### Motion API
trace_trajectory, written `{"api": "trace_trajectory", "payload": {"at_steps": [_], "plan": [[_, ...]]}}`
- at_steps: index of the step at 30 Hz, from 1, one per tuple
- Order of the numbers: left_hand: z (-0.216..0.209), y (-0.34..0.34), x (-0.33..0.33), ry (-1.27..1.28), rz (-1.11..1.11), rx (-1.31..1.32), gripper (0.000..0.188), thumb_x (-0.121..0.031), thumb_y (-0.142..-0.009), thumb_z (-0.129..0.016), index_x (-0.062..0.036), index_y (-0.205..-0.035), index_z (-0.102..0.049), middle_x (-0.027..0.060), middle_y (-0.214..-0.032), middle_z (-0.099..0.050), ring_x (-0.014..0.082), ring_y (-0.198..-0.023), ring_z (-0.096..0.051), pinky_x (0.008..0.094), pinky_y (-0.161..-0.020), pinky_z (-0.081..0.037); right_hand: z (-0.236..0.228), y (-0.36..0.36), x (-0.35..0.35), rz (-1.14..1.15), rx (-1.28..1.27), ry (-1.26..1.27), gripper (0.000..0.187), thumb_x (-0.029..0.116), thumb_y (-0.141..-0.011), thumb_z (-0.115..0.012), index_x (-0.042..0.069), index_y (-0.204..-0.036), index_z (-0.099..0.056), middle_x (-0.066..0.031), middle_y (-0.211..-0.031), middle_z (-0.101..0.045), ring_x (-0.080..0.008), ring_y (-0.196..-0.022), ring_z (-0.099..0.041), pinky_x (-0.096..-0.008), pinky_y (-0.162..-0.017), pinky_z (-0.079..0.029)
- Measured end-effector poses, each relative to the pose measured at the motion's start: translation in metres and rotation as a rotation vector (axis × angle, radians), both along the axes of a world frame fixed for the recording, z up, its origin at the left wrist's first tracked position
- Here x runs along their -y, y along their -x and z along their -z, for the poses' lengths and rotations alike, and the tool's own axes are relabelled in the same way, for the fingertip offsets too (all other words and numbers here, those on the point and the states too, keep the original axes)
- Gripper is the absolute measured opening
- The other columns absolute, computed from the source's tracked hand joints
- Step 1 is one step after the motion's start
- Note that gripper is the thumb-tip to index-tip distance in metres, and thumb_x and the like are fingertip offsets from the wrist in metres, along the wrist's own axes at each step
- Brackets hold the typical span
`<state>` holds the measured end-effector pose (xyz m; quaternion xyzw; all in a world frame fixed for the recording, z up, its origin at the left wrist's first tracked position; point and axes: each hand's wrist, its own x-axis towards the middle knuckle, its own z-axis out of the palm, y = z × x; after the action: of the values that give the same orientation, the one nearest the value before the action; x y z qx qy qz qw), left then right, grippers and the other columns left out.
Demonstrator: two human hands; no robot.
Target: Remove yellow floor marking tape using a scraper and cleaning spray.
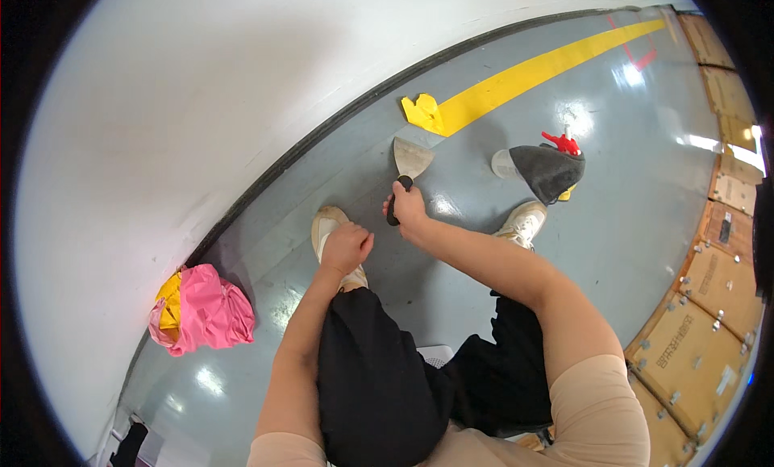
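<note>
My right hand [409, 210] is wrapped round the black handle of a scraper [414, 156]. Its broad metal blade points away from me, just above or on the grey floor, near the ragged end of a yellow tape line [516, 83]. A crumpled flap of yellow tape [423, 112] is folded up at that end, slightly beyond the blade. My left hand [347, 248] is curled closed above my left shoe [326, 222], back of the hand up, with nothing showing in it. To the right stands a spray bottle [504, 164] with a red trigger, a dark grey cloth [550, 173] draped over it.
A pink bag [216, 310] with yellow scraps [169, 302] inside rests by the white wall [177, 128] at left. Black skirting [322, 132] runs along the wall. Wooden crates [700, 338] line the right side. A white perforated stool [435, 353] shows beneath me.
</note>
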<state>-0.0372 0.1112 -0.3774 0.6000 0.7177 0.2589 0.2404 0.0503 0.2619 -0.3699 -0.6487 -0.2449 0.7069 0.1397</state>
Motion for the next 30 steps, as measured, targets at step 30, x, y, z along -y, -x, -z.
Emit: {"api": "trace_trajectory", "payload": {"at_steps": [30], "plan": [[-0.007,-0.008,-0.008,0.217,-0.150,0.101,0.025,-0.026,-0.079,-0.064,-0.0057,-0.088,-0.053,0.0089,-0.066,-0.058,0.0296,-0.065,-0.059,0.0417,-0.058,-0.045,0.002,-0.037,-0.012,-0.843,0.013,-0.019,0.029,0.024,-0.085,-0.063,0.001,-0.103,-0.060,-0.0077,-0.086,-0.064,-0.0142,-0.071,-0.061,-0.0290,-0.064,-0.051]]}}
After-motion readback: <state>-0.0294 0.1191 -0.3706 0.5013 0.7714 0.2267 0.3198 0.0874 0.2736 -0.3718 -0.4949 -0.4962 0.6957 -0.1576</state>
